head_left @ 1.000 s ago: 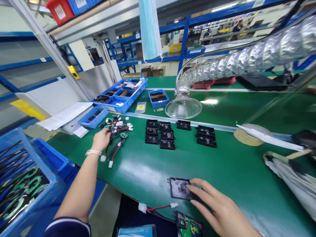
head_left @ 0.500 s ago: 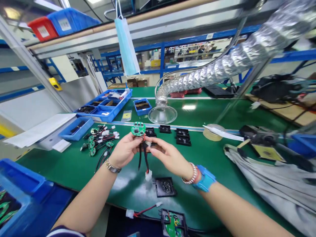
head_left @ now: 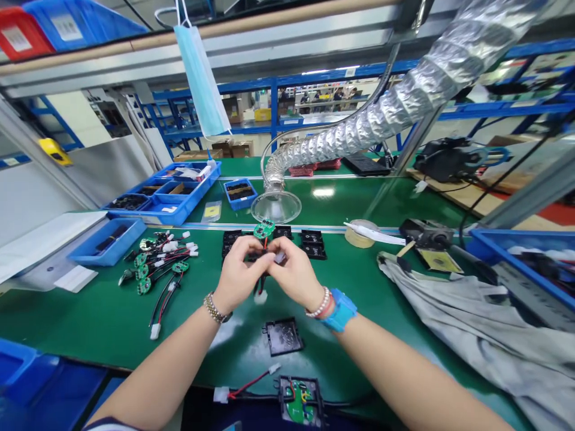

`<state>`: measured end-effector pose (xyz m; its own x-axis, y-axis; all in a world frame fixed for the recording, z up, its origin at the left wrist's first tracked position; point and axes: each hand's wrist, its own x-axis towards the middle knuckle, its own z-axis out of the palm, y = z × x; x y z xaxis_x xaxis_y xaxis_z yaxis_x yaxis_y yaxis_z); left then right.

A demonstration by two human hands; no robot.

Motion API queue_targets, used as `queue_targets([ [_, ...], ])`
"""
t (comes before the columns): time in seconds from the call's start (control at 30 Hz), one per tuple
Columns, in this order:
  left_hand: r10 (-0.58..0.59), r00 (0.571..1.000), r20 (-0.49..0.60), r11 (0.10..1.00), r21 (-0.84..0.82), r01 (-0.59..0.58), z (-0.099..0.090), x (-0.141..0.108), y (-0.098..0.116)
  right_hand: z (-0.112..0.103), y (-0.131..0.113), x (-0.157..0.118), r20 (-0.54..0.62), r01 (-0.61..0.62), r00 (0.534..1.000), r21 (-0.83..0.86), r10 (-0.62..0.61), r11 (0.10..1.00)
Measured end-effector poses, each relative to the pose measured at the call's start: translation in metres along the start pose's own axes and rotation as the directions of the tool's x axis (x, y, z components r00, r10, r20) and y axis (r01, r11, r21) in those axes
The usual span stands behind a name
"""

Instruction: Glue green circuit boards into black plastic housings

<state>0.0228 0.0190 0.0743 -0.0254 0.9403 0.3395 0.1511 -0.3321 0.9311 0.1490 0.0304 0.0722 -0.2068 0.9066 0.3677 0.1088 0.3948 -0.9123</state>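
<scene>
Just nearer the person than the clear hood, both hands work close together above the green table. The left hand and the right hand have their fingers drawn in narrow, pinching the wires of a small green circuit board. The board stands up above the fingertips, in front of the hood's lower rim, and a white connector hangs below them. Which wire each hand grips cannot be told.

Partly behind the hands, black cases lie in groups, on the person's side of the hood. Farther toward the person from the hood, below the hands, lies a single open case; nearer still is a filled case with a green board and coloured wires inside, its cable running left to a white plug.

Left of the hood and nearer the person, wired boards are heaped beside a shallow blue bin. Left of the hood too sit a small blue box and a large divided tray. Right of it are a tape roll and, nearer the person, a crumpled grey cloth. A silver duct rises from the hood toward the upper right.
</scene>
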Motion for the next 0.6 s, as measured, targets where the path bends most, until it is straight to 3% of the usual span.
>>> queue_targets([
  [0.07, 0.065, 0.998, -0.008, 0.988, 0.140, -0.063, -0.003, 0.000, 0.002, -0.003, -0.002, -0.001, 0.004, 0.094, 0.996, -0.109, -0.094, 0.990],
  [0.1, 0.073, 0.997, -0.005, 0.986, 0.153, -0.071, -0.005, 0.000, 0.003, -0.005, -0.003, -0.001, 0.048, 0.101, 0.994, -0.084, -0.097, 0.991],
  [0.23, 0.015, 0.998, 0.058, 1.000, -0.008, -0.014, -0.012, 0.004, 0.002, -0.013, -0.008, 0.004, 0.182, -0.008, 0.983, 0.104, -0.012, 0.995],
  [0.47, -0.114, 0.968, 0.224, 0.986, -0.098, 0.138, -0.028, 0.011, 0.000, -0.029, -0.005, 0.015, 0.234, -0.056, 0.971, 0.076, 0.037, 0.995],
  [0.53, -0.153, 0.943, 0.296, 0.984, -0.046, 0.174, -0.041, 0.010, 0.000, -0.041, -0.001, 0.013, 0.267, 0.009, 0.964, -0.039, 0.002, 0.999],
  [0.6, -0.159, 0.911, 0.381, 0.982, 0.158, 0.106, -0.051, 0.004, -0.004, -0.054, 0.008, 0.004, 0.345, 0.188, 0.935, -0.272, -0.087, 0.944],
])
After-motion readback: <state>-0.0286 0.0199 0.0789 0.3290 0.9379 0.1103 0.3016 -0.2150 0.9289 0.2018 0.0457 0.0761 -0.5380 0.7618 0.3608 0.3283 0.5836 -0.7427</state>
